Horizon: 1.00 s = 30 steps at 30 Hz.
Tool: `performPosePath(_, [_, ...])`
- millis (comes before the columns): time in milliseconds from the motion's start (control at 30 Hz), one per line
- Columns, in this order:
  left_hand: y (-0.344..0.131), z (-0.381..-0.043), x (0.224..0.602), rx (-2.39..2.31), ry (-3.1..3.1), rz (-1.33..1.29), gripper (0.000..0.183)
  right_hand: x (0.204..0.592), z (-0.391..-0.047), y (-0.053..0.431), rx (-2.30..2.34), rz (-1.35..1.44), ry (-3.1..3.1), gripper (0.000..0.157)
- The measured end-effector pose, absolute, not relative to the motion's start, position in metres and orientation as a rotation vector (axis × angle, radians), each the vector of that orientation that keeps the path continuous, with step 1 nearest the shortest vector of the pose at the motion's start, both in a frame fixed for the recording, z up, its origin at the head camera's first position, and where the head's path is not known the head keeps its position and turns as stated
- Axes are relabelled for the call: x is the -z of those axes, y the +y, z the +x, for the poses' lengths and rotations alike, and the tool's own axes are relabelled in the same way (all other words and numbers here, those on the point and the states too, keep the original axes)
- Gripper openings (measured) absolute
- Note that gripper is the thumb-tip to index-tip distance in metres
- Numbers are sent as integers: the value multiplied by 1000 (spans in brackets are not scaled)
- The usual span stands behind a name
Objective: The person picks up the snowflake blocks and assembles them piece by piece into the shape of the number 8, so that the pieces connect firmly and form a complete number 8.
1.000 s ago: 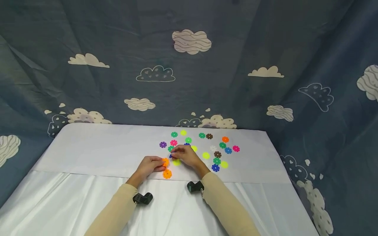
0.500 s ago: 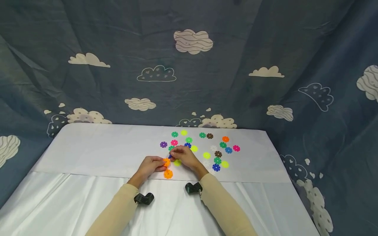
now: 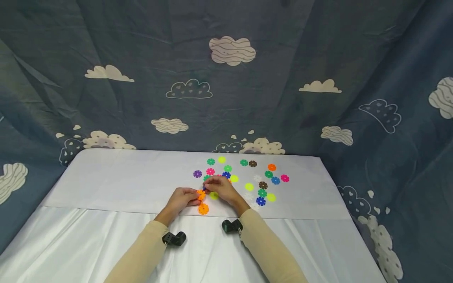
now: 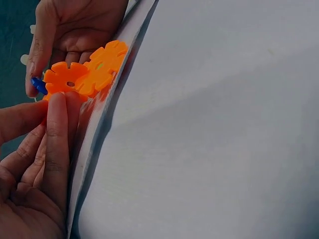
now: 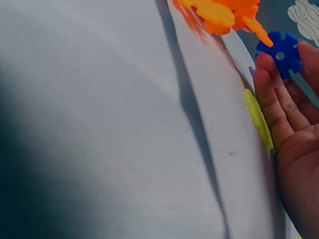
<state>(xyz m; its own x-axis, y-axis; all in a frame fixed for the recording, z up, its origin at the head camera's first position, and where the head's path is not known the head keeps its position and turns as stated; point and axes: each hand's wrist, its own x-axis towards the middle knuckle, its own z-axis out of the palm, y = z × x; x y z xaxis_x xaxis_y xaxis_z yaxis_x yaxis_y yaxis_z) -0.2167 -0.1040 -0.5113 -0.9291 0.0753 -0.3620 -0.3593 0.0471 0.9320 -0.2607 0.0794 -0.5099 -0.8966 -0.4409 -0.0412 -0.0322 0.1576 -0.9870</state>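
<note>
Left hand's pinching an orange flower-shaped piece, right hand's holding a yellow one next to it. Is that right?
Not quite: the right hand holds a blue piece, not yellow, as the right wrist view shows. The left hand does pinch an orange piece.

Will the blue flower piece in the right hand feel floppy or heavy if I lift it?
The blue flower piece is probably stiff: pinched near its rim by the right hand, it shows no sag. It's likely light, being small, with notches and a hole. On edge, those notches might make it roll bumpily.
</note>
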Motion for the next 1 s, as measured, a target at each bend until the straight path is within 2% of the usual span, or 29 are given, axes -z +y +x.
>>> performPosePath(467, [-100, -211, 517, -1997, 2048, -297, 21, 518, -254, 78, 1829, -388, 2207, 27])
performPosePath(1000, [-99, -211, 512, -2032, 2057, -323, 19, 513, -252, 68, 1806, -299, 2279, 22])
